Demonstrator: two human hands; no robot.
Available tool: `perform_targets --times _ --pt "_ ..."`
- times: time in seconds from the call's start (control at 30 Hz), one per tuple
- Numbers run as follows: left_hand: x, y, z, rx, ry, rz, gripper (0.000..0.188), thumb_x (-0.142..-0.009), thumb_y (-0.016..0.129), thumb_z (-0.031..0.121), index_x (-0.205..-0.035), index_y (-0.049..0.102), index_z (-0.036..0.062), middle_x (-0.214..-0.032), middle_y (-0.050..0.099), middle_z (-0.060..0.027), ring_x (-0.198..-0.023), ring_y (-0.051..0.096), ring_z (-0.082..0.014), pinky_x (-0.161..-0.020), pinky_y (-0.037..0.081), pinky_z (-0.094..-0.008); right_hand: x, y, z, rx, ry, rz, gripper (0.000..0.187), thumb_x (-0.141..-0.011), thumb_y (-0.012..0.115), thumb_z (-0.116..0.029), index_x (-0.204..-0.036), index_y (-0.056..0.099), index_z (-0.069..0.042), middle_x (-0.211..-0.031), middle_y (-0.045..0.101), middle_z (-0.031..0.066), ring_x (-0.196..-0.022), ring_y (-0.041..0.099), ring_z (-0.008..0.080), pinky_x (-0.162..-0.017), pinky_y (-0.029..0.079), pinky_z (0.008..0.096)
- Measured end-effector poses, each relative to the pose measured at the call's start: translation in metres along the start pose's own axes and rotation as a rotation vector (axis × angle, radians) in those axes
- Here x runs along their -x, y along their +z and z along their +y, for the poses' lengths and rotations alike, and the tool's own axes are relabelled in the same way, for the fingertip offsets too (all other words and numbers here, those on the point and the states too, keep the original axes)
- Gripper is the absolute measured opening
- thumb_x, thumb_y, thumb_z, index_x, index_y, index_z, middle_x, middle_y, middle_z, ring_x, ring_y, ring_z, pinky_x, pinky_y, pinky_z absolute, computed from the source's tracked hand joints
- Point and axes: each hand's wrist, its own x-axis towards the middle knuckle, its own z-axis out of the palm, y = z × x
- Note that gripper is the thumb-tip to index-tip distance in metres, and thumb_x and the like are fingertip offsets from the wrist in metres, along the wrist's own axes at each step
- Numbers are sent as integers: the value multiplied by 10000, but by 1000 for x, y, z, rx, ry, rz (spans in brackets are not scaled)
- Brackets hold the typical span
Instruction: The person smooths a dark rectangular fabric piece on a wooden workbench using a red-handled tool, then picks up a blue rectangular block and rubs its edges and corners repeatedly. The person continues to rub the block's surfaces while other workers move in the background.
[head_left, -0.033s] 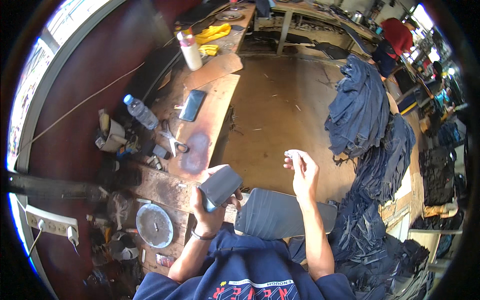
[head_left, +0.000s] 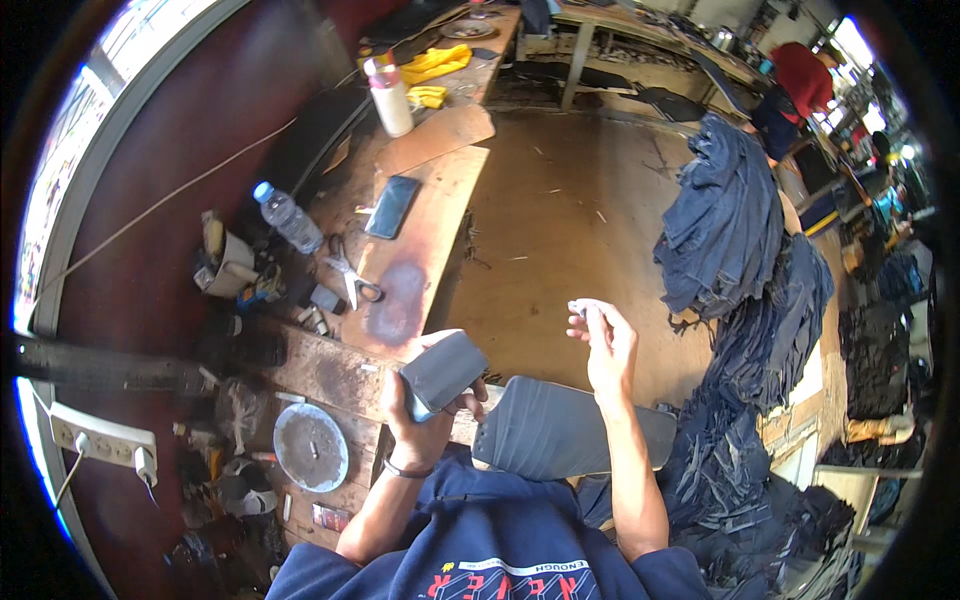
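Observation:
My left hand (head_left: 425, 425) is closed around a dark grey, smooth, block-like piece (head_left: 445, 372) with a paler edge underneath. Its kind is not clear. To the right, my right hand (head_left: 608, 345) is raised with thumb and fingers pinched on a small whitish bit (head_left: 576, 307), too small to name. Across my lap, under my right forearm, lies a large dark grey panel (head_left: 550, 428) with rounded corners, a row of small holes at its left edge and pale streaks. My hands are apart.
Left on the wooden bench are scissors (head_left: 352, 282), a phone (head_left: 391, 207), a water bottle (head_left: 287, 217), a white bottle (head_left: 389, 100) and a round grey dish (head_left: 311, 449). Dark cloth strips (head_left: 725, 220) heap at right. Someone in red (head_left: 802, 80) stands far right.
The bench and background sit slightly farther right in the picture, as from a small head turn. Both hands keep their pose and hold.

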Motion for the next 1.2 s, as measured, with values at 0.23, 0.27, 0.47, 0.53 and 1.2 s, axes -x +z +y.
perform_targets --times 0.23,0.27,0.47,0.53,1.2 --pt "-13 -29 30 460 -96 -136 1140 -884 378 930 -1506 480 -20 -1204 664 -248 -798 665 -339 -534 537 -405 -19 62 24 87 25 -46 208 -1071 667 -207 -992 653 -14 -899 676 60 -789 679 124 -745 619 311" --pt "-13 -32 37 514 -102 -181 1162 -871 380 944 -1503 474 -26 -1200 665 -257 -793 669 -334 -520 532 -393 -21 69 27 195 37 -56 221 -1041 721 -199 -947 618 -28 -816 627 26 -731 651 94 -720 619 297" --pt "-4 -46 74 626 -171 -236 1243 -803 411 996 -1527 421 -16 -1181 638 -289 -748 638 -277 -510 530 -379 -21 119 49 220 26 -93 299 -1052 705 -238 -891 575 -22 -692 580 12 -555 573 69 -522 591 288" --pt "0 -53 83 616 -174 -269 1265 -800 406 1001 -1541 399 -24 -1196 631 -287 -754 642 -282 -516 531 -378 -15 133 51 268 -1 -113 309 -1054 702 -247 -887 570 -23 -681 571 11 -545 559 65 -496 580 285" --pt "5 -110 103 781 -120 -310 1258 -823 372 998 -1548 384 -30 -1232 610 -310 -802 641 -284 -527 556 -371 15 179 59 426 83 -135 318 -1039 720 -210 -865 525 -29 -694 590 41 -644 615 118 -621 578 322"
